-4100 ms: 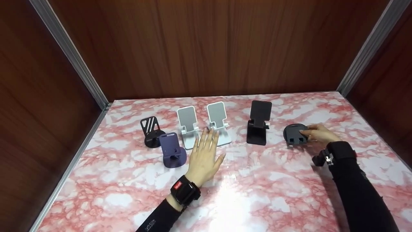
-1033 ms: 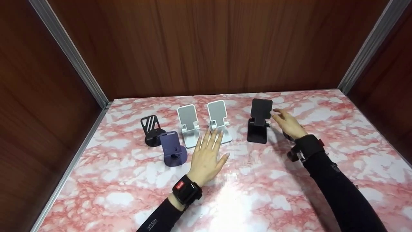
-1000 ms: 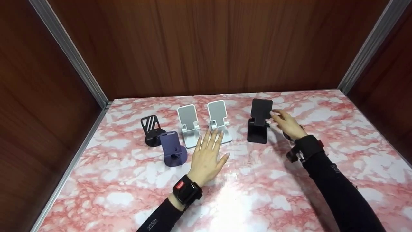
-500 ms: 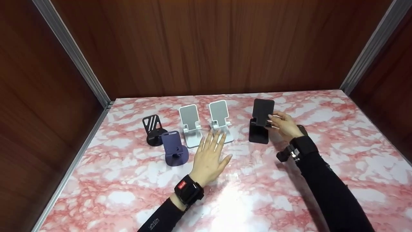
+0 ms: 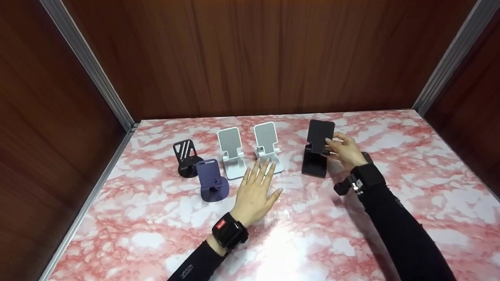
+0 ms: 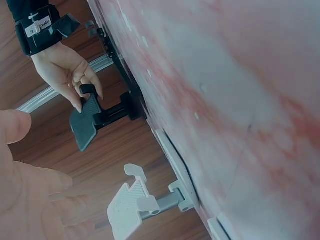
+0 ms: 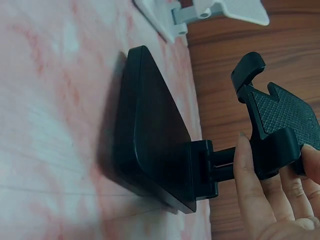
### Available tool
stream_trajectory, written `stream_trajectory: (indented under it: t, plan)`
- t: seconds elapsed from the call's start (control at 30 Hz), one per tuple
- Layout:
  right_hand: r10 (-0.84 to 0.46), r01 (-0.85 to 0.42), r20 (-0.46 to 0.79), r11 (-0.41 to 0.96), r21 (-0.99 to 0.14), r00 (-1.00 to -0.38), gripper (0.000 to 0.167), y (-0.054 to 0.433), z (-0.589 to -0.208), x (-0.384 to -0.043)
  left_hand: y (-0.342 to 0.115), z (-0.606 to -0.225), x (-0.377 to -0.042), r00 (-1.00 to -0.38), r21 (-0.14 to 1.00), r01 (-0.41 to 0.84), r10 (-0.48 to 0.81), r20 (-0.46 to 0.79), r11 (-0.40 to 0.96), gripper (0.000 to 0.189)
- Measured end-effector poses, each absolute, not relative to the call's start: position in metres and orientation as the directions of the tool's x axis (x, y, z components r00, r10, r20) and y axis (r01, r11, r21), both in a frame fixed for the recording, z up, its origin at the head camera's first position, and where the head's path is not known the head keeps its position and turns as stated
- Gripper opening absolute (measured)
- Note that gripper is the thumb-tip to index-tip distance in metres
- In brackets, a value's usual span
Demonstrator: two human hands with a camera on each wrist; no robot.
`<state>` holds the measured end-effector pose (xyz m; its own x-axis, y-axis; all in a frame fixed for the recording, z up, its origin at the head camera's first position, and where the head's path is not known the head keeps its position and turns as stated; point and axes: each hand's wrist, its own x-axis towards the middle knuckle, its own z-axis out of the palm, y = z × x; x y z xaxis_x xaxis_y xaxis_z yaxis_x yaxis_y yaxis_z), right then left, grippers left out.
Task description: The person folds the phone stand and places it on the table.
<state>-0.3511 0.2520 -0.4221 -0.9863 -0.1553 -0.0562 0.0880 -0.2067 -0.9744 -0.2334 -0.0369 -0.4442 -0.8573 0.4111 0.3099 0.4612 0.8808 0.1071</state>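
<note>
My right hand pinches a black phone stand by the right edge of its upper plate, thumb in front and fingers behind. In the right wrist view, the fingers wrap behind the plate near the hinge arm; the black base stands on or just over the table, I cannot tell which. My left hand is stretched flat with straight fingers and grips nothing. It hovers at or over the table before two white phone stands, a left one and a right one.
A purple phone stand and a black slotted stand stand to the left. A dark round stand is mostly hidden behind the right wrist. Brown wood-grain panels enclose the marbled tabletop at the back and sides.
My right hand has left the dark round stand, moved left and taken hold of the black phone stand, whose position has shifted slightly. The left hand has stayed nearly still.
</note>
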Motion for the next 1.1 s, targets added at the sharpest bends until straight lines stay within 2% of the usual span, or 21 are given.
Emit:
stream_trajectory:
  t: [0.23, 0.4, 0.6, 0.8, 1.1]
  plan:
    - [-0.181, 0.023, 0.026, -0.264, -0.964, -0.983, 0.005, 0.251, -0.404, -0.339, -0.038, -0.442, -0.235, -0.869, 0.218, 0.474, 0.412, 0.275, 0.853, 0.065]
    - [-0.209, -0.010, 0.068, -0.266, -0.964, -0.976, 0.003, 0.247, -0.392, -0.328, -0.040, -0.440, -0.237, -0.877, 0.349, 0.477, 0.409, 0.252, 0.806, 0.064]
    - [-0.278, -0.009, 0.085, -0.264, -0.965, -0.957, 0.005, 0.236, -0.385, -0.314, -0.044, -0.438, -0.241, -0.884, 0.524, 0.461, 0.421, 0.203, 0.716, 0.062]
    - [-0.343, -0.026, 0.110, -0.241, -0.970, -0.933, 0.005, 0.220, -0.384, -0.301, -0.049, -0.437, -0.246, -0.876, 0.714, 0.425, 0.452, 0.169, 0.556, 0.061]
    - [-0.397, -0.046, 0.142, -0.242, -0.969, -0.907, 0.004, 0.194, -0.384, -0.280, -0.052, -0.442, -0.253, -0.885, 0.832, 0.367, 0.432, 0.175, 0.415, 0.056]
